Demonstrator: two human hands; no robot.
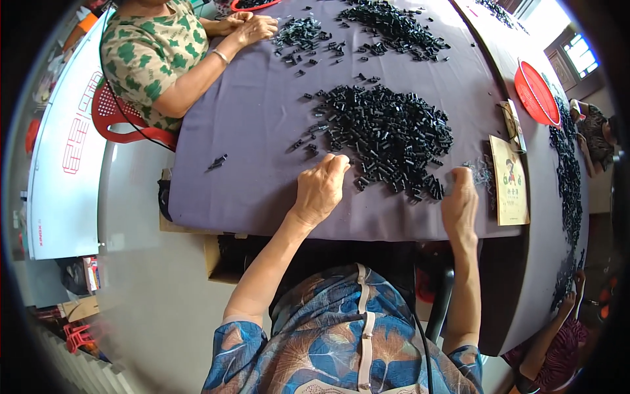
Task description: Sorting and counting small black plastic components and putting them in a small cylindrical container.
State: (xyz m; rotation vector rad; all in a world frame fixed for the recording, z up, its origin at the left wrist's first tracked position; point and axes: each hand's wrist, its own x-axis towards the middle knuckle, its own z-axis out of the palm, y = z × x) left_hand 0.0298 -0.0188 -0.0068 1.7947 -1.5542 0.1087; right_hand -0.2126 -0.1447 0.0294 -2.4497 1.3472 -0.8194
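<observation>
A large pile of small black plastic pieces (390, 134) lies on the purple-grey tablecloth in front of me. My left hand (321, 188) is closed at the pile's near left edge, thumb and fingers pressed together; whatever they may pinch is hidden or too small to name. My right hand (461, 205) is curled just right of the pile, its fingertips mostly hidden behind the hand. Beside it sits a small heap of clear plastic pieces (480, 172). A few loose black pieces (218, 161) rest off to the left.
A yellow booklet (509, 182) lies at the table's right edge, near a red basket (537, 93). More black pieces (394, 26) spread at the far side. At the far left, a co-worker (154, 65) handles clear pieces (300, 33). Others sit along the right-hand table (535, 262).
</observation>
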